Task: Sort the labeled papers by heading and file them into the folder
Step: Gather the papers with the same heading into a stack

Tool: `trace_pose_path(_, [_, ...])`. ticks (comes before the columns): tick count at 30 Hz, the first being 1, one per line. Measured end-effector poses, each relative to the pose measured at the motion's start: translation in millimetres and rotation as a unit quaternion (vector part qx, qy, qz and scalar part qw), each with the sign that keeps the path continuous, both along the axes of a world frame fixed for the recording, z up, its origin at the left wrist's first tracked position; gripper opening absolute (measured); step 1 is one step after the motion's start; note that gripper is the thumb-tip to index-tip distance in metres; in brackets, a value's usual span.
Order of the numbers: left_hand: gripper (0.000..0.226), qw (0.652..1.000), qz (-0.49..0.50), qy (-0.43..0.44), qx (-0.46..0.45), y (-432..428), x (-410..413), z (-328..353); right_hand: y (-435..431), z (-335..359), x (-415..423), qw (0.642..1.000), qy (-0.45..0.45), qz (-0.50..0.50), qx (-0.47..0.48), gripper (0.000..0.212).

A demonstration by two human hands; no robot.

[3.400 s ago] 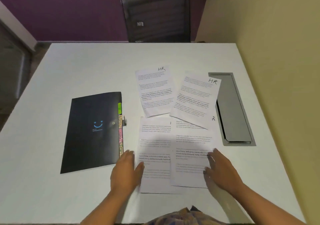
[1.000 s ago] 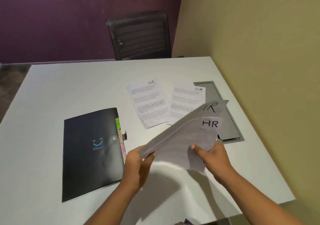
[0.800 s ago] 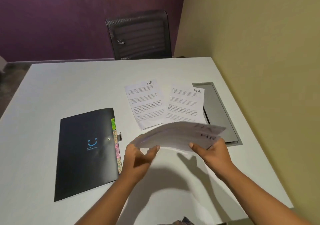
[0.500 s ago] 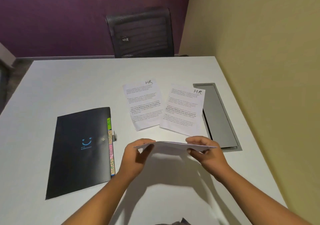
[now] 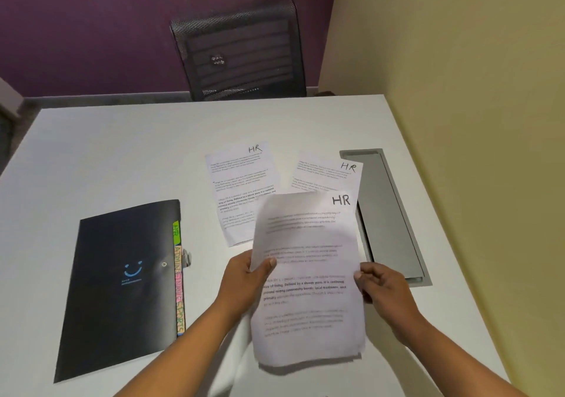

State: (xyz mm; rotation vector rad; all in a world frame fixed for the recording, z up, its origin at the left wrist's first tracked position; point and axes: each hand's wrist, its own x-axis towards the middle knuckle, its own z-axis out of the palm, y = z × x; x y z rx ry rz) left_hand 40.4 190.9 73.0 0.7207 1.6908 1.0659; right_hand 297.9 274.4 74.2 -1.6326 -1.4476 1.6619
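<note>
1. Two hands hold a small stack of papers [image 5: 307, 274] above the table [image 5: 107, 152], in front of the person. The left hand [image 5: 244, 283] pinches the left edge with its thumb on top, and the right hand [image 5: 379, 286] grips the right edge, so both hands are closed on the same stack.
2. Its top sheet has the heading "HR" in the upper right corner. The long axis of the stack runs from 6 o'clock to 12 o'clock, with the heading at the 12 o'clock end.
3. From the grip, two more sheets lie flat on the table: the left HR sheet [image 5: 241, 182] at about 11 o'clock and the right HR sheet [image 5: 327, 173] at about 12 o'clock. The held stack partly covers both in this view.
4. The black folder [image 5: 122, 280] lies closed at 9 o'clock from the stack, well apart from it. Its colored tabs [image 5: 178, 277] face the stack, and the green one at the far end seems to read "HR".
5. I judge that the next move is to collect the two flat sheets. The right hand is nearer to the right one, the left hand to the left one and to the folder.
6. A grey metal cover [image 5: 388, 213] is set in the table at 2 o'clock.
</note>
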Motion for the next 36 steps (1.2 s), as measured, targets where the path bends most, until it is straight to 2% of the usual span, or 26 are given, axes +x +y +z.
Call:
trace_pose_path(5, [0.016,0.998,-0.049,-0.026,-0.012,52.9,12.7,-6.3,12.0,-5.4,15.5,0.995,0.05,-0.049,-0.066,0.017])
trace_pose_path(7, [0.033,0.998,-0.041,-0.023,-0.042,74.7,17.0,-13.5,18.1,-11.3,21.4,0.992,0.046,-0.093,-0.071,0.017])
trace_pose_path(9, [0.048,0.996,0.019,0.048,-0.071,96.9,18.4,-27.2,24.9,-18.3,28.8,0.988,0.028,-0.139,-0.067,0.015])
trace_pose_path(12, [0.034,0.968,0.075,0.211,-0.112,123.8,16.0,-49.6,33.9,-25.3,39.7,0.976,0.021,-0.201,-0.079,0.014])
trace_pose_path(16, [0.063,0.932,-0.008,0.315,-0.179,152.0,21.2,-63.1,41.7,-30.9,54.1,0.961,0.018,-0.262,-0.09,0.017])
trace_pose_path(18, [0.07,0.914,-0.042,0.339,-0.219,160.8,25.2,-63.9,42.6,-31.9,60.1,0.955,0.024,-0.281,-0.093,0.018])
trace_pose_path(22, [0.065,0.938,-0.031,0.253,-0.233,174.2,20.8,-68.2,42.8,-32.5,68.3,0.949,0.036,-0.302,-0.086,0.023])
trace_pose_path(24, [0.048,0.95,-0.019,0.216,-0.226,175.6,15.5,-68.4,42.6,-33.9,69.7,0.948,0.037,-0.304,-0.089,0.024])
trace_pose_path(28, [0.019,0.983,0.002,0.123,-0.139,164.7,11.5,-54.0,41.7,-32.5,68.5,0.951,0.039,-0.293,-0.094,0.024])
trace_pose_path(32, [0.028,0.995,-0.004,0.019,-0.098,136.8,8.9,-40.1,37.1,-24.6,63.1,0.956,0.07,-0.264,-0.11,0.024])
trace_pose_path(34, [0.018,0.994,-0.018,0.009,-0.106,121.8,12.0,-34.4,34.9,-17.1,56.9,0.959,0.088,-0.245,-0.112,0.023])
trace_pose_path(36, [0.019,0.995,-0.019,0.025,-0.097,104.9,15.6,-31.3,33.3,-9.6,50.5,0.961,0.102,-0.228,-0.115,0.023])
